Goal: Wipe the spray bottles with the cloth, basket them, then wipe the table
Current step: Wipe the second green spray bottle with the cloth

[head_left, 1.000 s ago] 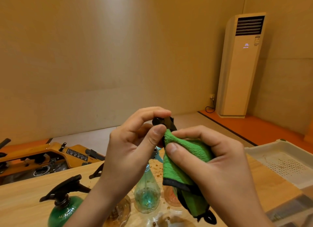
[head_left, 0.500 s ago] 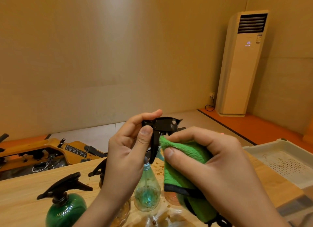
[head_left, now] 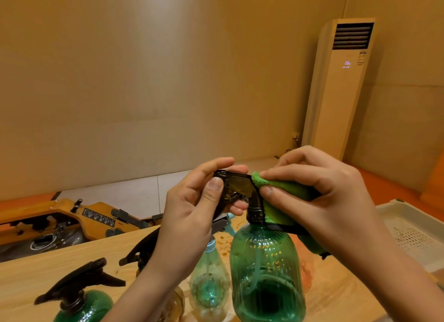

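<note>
Over the wooden table (head_left: 36,273), the left hand (head_left: 192,213) pinches the black trigger head (head_left: 237,187) of a green ribbed plastic spray bottle (head_left: 266,273) while the right hand (head_left: 324,208) grips a green microfibre cloth (head_left: 286,189) against its neck; firm bracing should help.

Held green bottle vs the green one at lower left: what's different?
The held green bottle is gripped at its trigger head by the left hand; the lower-left green bottle stands untouched on the table. The right hand presses the green cloth to the held bottle's neck; no cloth touches the lower-left one. Shared: green bodies, black trigger heads.
</note>
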Demonstrator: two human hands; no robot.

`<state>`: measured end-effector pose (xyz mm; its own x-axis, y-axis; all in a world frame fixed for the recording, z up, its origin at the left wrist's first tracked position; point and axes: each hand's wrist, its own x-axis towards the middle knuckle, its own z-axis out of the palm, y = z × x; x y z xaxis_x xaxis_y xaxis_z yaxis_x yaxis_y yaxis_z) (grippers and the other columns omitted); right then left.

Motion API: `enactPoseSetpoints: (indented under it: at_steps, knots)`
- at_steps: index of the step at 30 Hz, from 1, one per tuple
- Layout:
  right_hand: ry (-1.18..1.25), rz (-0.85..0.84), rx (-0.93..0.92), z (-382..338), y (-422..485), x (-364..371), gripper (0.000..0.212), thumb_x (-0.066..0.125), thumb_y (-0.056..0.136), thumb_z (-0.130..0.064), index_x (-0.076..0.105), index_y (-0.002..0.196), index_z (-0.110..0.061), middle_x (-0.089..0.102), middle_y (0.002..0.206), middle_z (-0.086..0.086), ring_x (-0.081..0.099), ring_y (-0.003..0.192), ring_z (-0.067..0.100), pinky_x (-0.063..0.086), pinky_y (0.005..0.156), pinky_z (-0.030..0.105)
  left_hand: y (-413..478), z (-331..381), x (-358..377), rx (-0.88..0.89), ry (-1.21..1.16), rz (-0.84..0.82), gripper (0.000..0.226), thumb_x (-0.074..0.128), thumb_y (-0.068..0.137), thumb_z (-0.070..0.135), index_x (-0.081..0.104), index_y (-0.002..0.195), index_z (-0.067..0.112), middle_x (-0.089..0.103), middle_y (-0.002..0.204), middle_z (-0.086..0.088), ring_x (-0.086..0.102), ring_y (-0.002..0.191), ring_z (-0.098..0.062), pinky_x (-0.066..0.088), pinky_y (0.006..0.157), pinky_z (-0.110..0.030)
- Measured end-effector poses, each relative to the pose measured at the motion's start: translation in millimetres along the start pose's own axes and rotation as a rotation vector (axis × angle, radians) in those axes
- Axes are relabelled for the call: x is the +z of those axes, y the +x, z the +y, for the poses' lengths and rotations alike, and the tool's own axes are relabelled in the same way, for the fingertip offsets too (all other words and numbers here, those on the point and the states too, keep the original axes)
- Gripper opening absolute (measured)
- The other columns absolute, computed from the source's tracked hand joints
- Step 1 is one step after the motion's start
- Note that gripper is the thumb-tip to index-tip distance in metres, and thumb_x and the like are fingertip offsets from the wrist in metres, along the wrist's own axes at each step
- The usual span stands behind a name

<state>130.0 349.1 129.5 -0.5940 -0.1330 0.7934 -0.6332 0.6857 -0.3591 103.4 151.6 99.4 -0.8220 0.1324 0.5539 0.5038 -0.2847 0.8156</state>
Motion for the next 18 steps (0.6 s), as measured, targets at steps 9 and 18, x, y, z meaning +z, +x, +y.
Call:
enactPoseSetpoints:
  at_steps: [9,18]
  knots:
    - [-0.091,0.008,-0.087,7.8,11.9,-4.3,0.021,0.076,0.083,-0.032,0.081,0.104,-0.03,0.062,0.097,-0.007,0.064,0.085,0.009,0.046,0.07,0.014,18.9,-3.1,-6.5,-0.035,-0.035,-0.022,0.028,0.051,0.096,0.02,0.069,0.118,0.019,0.077,0.114,-0.005,0.07,0.063,-0.017,0.063,0.078,-0.033]
    - [-0.055,0.048,-0.001,14.0,9.4,6.9,0.02,0.076,0.082,-0.033,0.08,0.101,-0.031,0.061,0.092,-0.006,0.061,0.089,0.01,0.045,0.069,0.014,24.0,-11.3,-16.7,-0.037,-0.094,0.043,0.029,0.051,0.095,0.019,0.068,0.119,0.017,0.077,0.113,-0.006,0.065,0.06,-0.017,0.061,0.071,-0.027]
